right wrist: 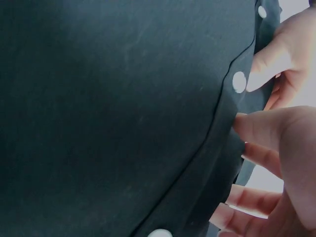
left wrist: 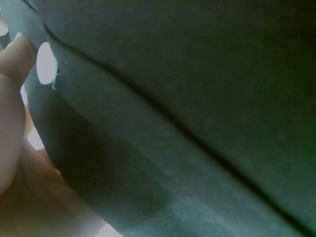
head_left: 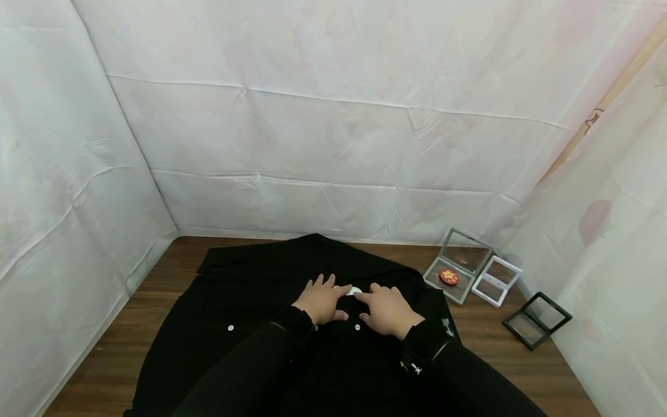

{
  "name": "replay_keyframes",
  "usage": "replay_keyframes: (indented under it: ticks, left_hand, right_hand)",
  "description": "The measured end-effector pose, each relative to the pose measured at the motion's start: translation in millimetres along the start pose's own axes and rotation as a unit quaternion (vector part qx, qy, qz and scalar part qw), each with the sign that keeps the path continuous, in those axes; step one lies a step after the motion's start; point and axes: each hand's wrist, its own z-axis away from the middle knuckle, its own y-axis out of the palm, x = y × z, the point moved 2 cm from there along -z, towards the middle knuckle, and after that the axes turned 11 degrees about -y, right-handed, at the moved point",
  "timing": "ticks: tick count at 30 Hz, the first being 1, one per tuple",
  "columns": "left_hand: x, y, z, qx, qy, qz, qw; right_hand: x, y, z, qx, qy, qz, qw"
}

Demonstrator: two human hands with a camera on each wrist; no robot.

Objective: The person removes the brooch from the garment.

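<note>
A black buttoned garment (head_left: 193, 324) lies spread over the wooden table. My left hand (head_left: 324, 298) rests on it with fingers spread and straight; its thumb tip is beside a white button (right wrist: 239, 82) in the right wrist view. My right hand (head_left: 388, 310) lies on the cloth just to the right, fingertips (right wrist: 242, 123) touching the fabric. Between the two index fingers shows a small white patch (head_left: 354, 291), partly covered by them; I cannot tell what it is. Another button (head_left: 356, 328) sits below my right hand, and one more (head_left: 231, 328) lies further left.
At the right of the table stand an open grey-framed clear case (head_left: 458, 294) with a red and yellow round piece (head_left: 449, 276), a white-framed case (head_left: 487, 296) and a black-framed case (head_left: 528, 341). Pale fabric walls (head_left: 333, 145) enclose the table's back and sides.
</note>
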Motion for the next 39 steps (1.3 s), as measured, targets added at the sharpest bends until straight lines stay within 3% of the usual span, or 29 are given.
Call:
replay_keyframes:
  ticks: [8, 39]
  left_hand:
    - [0.2, 1.3, 1.1, -0.012, 0.005, 0.005, 0.9999]
    - [-1.0, -0.7, 0.5, 0.004, -0.005, 0.015, 0.9999]
  right_hand:
    - [5.5, 3.6, -1.2, 0.011, 0.012, 0.003, 1.0]
    - [3.8, 7.6, 1.2, 0.022, 0.005, 0.009, 1.0]
